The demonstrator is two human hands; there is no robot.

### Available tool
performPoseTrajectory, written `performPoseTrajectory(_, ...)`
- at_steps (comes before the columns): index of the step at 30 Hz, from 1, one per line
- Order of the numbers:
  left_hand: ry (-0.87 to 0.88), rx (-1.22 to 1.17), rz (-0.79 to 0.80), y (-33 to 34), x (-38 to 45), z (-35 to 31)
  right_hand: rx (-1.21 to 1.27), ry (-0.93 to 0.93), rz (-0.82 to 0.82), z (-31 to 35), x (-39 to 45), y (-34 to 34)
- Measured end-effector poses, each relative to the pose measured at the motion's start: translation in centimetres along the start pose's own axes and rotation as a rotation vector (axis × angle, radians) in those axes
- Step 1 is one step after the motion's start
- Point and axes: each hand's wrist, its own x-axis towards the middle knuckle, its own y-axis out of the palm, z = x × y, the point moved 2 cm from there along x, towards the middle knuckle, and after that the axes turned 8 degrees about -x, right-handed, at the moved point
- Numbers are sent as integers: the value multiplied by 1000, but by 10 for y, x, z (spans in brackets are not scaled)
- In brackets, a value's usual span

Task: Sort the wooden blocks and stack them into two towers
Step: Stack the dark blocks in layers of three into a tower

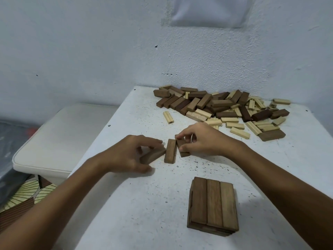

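Observation:
A low stack of dark wooden blocks (pixel 213 204), three across on top, stands near the front of the white table (pixel 137 204). Behind it three dark blocks lie on the table. My left hand (pixel 131 154) pinches the left one (pixel 152 156), which lies slanted. The middle block (pixel 170 151) lies free between my hands. My right hand (pixel 203 139) pinches the right block (pixel 182 146) between thumb and fingers. A mixed pile of dark and light blocks (pixel 225 109) covers the far right of the table.
The table stands against a white wall (pixel 108 51). A cream cushioned seat (pixel 59 139) sits lower at the left, beside the table's left edge. A patterned floor mat (pixel 27 193) shows below it. One light block (pixel 168 117) lies apart from the pile.

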Motion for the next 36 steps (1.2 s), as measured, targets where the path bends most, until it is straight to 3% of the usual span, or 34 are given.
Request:
performPoseTrajectory(4,32,-12,-13,-1,2,2,30,-1,66,2,-4,-2)
performPoseTrajectory(13,23,74,-254,21,12,-8,105,11,68,5,-7,1)
performPoseTrajectory(23,-10,10,-142,21,17,-4,48,-22,49,-2,-9,-1)
performPoseTrajectory(36,-9,-46,-194,27,21,-5,96,-5,21,-5,-12,8)
